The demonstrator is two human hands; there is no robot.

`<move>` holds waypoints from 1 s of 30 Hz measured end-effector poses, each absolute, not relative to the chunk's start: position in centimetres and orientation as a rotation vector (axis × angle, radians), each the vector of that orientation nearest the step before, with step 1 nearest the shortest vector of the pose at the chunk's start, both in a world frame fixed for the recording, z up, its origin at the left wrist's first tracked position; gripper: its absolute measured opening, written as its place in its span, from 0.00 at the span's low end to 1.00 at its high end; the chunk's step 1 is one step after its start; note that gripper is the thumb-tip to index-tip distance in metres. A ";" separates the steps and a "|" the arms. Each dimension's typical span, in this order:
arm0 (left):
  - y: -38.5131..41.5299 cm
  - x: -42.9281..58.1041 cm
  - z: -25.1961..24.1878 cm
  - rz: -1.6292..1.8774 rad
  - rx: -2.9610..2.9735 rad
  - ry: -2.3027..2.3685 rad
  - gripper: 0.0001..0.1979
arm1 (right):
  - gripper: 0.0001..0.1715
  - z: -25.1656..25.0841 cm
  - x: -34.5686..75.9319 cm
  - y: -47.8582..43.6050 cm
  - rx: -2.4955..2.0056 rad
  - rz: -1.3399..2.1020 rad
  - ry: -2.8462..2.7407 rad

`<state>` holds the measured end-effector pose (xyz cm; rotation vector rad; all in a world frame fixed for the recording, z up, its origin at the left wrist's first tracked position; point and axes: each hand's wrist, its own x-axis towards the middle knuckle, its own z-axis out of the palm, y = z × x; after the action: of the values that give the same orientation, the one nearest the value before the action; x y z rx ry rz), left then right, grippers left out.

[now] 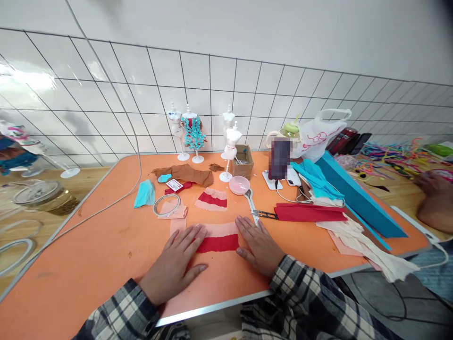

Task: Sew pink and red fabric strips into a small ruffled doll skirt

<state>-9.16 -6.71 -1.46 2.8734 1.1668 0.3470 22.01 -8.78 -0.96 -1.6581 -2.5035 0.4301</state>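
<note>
A strip of pink and red crepe paper [219, 243] lies flat on the orange table in front of me. My left hand [177, 264] rests palm down on its left end, fingers stretched out. Over the right end lies my right hand [258, 243], also flat with its fingers extended. Just beyond the strip sits a smaller fan-shaped pink and red piece [212, 199]. Black-handled thread snips [265, 214] and a white spoon [252, 205] lie past my right fingertips. A pink bowl [239, 185] stands behind them. A roll of tape [166, 206] rests on pink paper beyond my left hand.
Small white mannequins [231, 144] and a cardboard box [242, 161] stand at the back. Folded red paper [311, 212], blue sheets [364, 203] and a propped phone [279, 160] occupy the right. A cable [136, 137] crosses the left side. Another person's hand [433, 186] is at far right.
</note>
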 end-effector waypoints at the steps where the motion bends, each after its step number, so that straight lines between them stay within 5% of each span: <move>1: -6.5 -9.4 -1.4 0.382 2.870 1.175 0.39 | 0.45 -0.8 22.1 -8.8 -1.648 0.407 -2.496; 7: -5.7 -10.4 -1.4 0.340 2.839 1.170 0.25 | 0.47 -0.3 22.0 -8.7 -1.524 0.536 -2.602; 14: -5.7 -10.3 -0.9 0.264 2.799 1.146 0.19 | 0.45 -0.4 22.0 -8.4 -1.479 0.701 -2.595; 23: -5.8 -9.5 0.6 0.372 2.733 1.112 0.13 | 0.15 0.0 20.9 -7.8 -1.427 0.529 -2.481; 25: -6.1 -9.7 0.4 0.403 2.625 1.072 0.18 | 0.14 0.2 20.8 -7.8 -1.426 0.518 -2.434; 30: -6.8 -10.6 -0.3 0.602 2.198 0.932 0.48 | 0.09 0.8 21.1 -7.5 -1.497 0.981 -2.056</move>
<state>-10.55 -6.76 -0.29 2.1984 0.9323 0.6016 21.08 -7.49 0.81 -1.4975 -2.0555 0.9811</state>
